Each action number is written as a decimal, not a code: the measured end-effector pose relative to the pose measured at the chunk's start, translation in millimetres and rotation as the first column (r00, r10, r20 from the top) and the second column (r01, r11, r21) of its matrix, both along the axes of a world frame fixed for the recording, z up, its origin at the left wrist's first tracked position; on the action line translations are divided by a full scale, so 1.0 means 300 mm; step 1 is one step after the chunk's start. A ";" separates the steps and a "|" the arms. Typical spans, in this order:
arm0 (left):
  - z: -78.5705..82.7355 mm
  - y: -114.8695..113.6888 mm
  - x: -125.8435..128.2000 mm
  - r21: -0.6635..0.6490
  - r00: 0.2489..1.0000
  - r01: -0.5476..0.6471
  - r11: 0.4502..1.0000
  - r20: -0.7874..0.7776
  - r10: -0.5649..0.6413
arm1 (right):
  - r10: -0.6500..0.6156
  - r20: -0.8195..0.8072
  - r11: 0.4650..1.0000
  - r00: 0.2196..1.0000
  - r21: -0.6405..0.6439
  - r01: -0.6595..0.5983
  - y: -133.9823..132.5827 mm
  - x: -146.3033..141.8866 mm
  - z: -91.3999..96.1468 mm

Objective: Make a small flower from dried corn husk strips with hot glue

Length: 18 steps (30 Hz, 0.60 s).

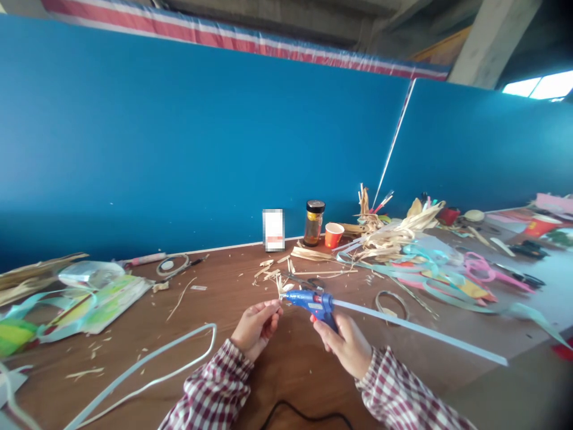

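Note:
In the head view my right hand (344, 343) is wrapped round the handle of a blue hot glue gun (308, 300). A long, translucent glue stick (425, 325) juts out of its back end toward the right. My left hand (257, 327) is closed in a pinch right at the nozzle. From its fingertips a small pale husk piece (280, 283) sticks up, its lower end hidden by the fingers. The nozzle tip looks close to or touching this piece; I cannot tell which. Behind the gun, dark scissors (308, 282) lie partly covered.
Husk scraps litter the brown table (179, 352). At the back stand a lidded jar (313, 224) and a paper cup (333, 235). Dried husks (398, 233), teal ribbon (447, 286) and pink scissors (483, 269) lie right. A white looped tube (170, 346) lies left, a black cord (308, 412) in front.

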State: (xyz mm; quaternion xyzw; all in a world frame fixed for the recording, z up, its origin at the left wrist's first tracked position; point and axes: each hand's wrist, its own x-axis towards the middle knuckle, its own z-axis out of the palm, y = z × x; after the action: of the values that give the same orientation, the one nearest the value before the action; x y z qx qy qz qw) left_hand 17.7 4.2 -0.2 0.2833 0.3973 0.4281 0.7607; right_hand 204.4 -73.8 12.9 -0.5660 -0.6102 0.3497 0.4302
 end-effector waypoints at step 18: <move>-0.004 0.001 -0.004 -0.031 0.999 0.019 0.999 0.027 -0.019 | 0.010 0.103 1.000 0.995 0.019 -0.012 0.005 0.010 0.013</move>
State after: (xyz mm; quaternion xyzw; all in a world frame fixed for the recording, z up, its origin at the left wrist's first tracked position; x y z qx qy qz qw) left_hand 16.5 4.4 -1.3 0.2695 0.3911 0.4183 0.7742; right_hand 207.5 -72.2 16.7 -0.5755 -0.6380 0.3167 0.4017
